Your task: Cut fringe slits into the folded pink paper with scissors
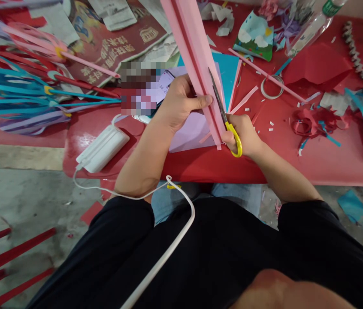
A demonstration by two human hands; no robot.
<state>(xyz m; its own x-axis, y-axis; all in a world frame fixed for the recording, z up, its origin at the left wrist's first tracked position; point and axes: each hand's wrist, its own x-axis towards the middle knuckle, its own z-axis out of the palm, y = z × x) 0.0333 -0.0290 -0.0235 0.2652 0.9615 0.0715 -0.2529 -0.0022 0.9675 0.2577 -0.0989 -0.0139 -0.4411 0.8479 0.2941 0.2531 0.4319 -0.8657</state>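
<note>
My left hand (181, 103) is closed on a long folded sheet of pink paper (189, 47), thumb pressed on its face, holding it up over the red table (329, 163). My right hand (244, 135) grips yellow-handled scissors (225, 118); the blades point up along the pink paper's right edge, cutting into it from the bottom. Under the paper lie a lilac sheet (189, 133) and a teal sheet (228, 71).
A white power bank (102, 148) with a white cable (155, 191) lies at the table's left front. Coloured paper-strip fans (23, 92) lie at left, a phone (165, 83) behind my left hand. A tape ring (271, 88), red scraps (313, 124) and a plastic bottle (313, 25) lie at right.
</note>
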